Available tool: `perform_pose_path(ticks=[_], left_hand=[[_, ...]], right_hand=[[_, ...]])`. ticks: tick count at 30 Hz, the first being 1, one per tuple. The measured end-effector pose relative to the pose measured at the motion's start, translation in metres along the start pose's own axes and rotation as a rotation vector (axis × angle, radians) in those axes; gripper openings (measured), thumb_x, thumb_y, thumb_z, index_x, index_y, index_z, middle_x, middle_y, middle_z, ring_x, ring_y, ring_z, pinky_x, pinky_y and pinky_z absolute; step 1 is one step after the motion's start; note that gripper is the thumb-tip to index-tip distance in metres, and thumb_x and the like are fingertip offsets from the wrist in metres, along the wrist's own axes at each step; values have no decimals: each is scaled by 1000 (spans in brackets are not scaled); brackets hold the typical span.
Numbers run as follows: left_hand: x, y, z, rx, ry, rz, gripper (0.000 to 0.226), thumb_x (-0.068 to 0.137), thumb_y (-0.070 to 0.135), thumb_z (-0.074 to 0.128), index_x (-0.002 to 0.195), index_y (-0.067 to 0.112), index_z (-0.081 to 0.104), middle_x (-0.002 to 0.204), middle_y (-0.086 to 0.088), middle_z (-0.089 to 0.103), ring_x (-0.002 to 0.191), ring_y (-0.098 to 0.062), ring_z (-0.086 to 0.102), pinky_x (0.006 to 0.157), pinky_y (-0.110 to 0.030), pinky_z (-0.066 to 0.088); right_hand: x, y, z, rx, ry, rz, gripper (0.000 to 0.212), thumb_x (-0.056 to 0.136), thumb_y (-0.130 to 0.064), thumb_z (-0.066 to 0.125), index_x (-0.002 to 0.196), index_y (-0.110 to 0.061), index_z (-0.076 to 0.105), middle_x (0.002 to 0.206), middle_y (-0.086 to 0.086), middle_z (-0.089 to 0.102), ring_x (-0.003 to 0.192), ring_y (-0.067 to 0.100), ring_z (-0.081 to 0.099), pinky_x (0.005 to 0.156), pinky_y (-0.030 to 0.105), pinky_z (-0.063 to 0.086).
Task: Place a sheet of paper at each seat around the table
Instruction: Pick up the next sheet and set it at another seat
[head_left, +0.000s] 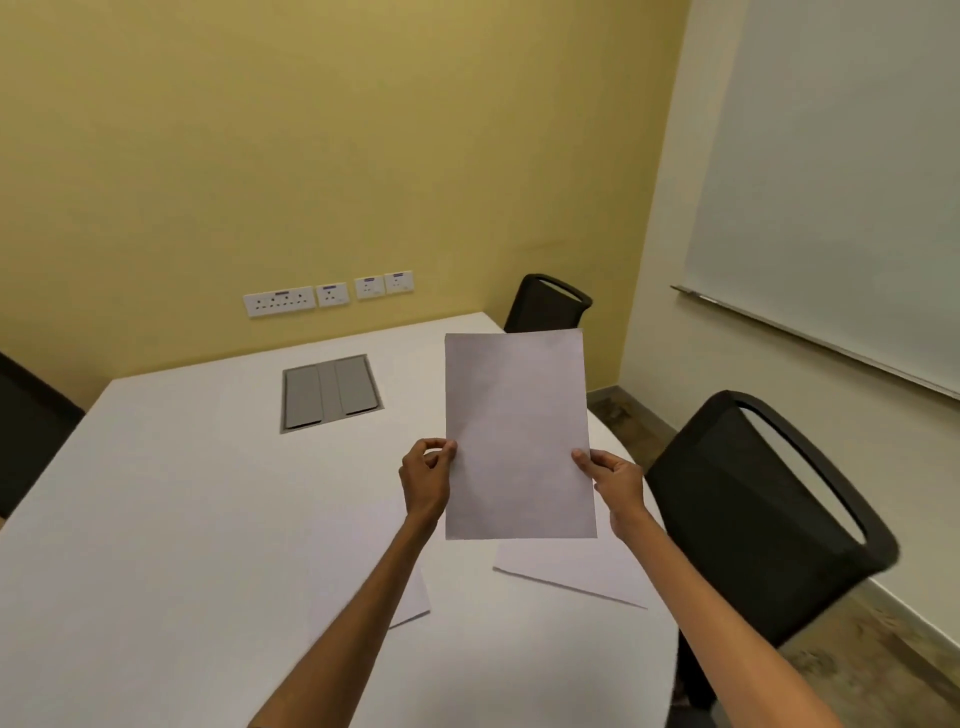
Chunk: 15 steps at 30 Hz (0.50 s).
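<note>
White sheet (517, 436) held upright above the bench (182, 519); left hand (426, 478) and right hand (615, 486) each pinch a side edge low down. Likely light, floppy, easily creased: edge holds suit it.

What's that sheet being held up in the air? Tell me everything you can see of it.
The held sheet is a plain rectangle of white paper that looks blank, greyish in shade, flat and uncreased. It is held roughly upright, long side vertical, lifted above the white table. The left hand pinches its left edge and the right hand pinches its right edge, both in the lower half. Nothing else appears to touch it.
</note>
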<state>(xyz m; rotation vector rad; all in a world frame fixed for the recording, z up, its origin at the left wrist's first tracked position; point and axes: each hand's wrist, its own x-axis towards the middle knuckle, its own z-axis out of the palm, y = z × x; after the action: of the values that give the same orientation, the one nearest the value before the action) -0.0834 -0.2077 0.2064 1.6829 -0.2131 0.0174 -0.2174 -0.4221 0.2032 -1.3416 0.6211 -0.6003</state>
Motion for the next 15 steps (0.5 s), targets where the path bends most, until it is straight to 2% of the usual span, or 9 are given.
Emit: perform_pose_path(ticks=[2, 5, 7, 11, 15], left_hand=[[-13, 18, 31, -4, -30, 22, 18, 91, 22, 67, 96, 5, 67, 94, -11, 73, 81, -21, 69, 67, -23, 52], [-38, 42, 85, -24, -72, 42, 18, 91, 23, 67, 96, 6, 67, 93, -11, 73, 82, -22, 69, 70, -26, 52], [-58, 57, 125, -32, -96, 61, 18, 91, 24, 66, 95, 7, 67, 92, -11, 73, 82, -21, 69, 71, -29, 53], [-96, 83, 207, -19, -107, 136, 18, 92, 24, 65, 97, 7, 66, 94, -6, 71, 83, -19, 68, 65, -18, 48], [-135, 104, 287, -26, -140, 164, 21, 94, 25, 64, 102, 6, 67, 95, 0, 66, 86, -17, 65, 77, -25, 51]], right_hand=[[1, -12, -36, 6, 20, -7, 17, 83, -25, 75, 93, -12, 72, 96, 2, 73, 83, 13, 68, 59, 14, 52], [4, -30, -98, 28, 56, -14, 20, 83, -25, 75, 97, -9, 73, 99, 4, 73, 88, 19, 69, 72, 27, 58], [6, -43, -143, 26, 84, -38, 19, 83, -25, 75, 96, -10, 73, 100, 6, 73, 91, 23, 69, 75, 30, 57], [7, -70, -232, 26, 112, -79, 19, 83, -25, 76, 96, -12, 72, 97, 3, 75, 87, 20, 72, 71, 26, 58], [4, -87, -316, 51, 181, -91, 12, 81, -20, 77, 88, -12, 73, 89, -1, 74, 79, 15, 71, 61, 18, 58]])
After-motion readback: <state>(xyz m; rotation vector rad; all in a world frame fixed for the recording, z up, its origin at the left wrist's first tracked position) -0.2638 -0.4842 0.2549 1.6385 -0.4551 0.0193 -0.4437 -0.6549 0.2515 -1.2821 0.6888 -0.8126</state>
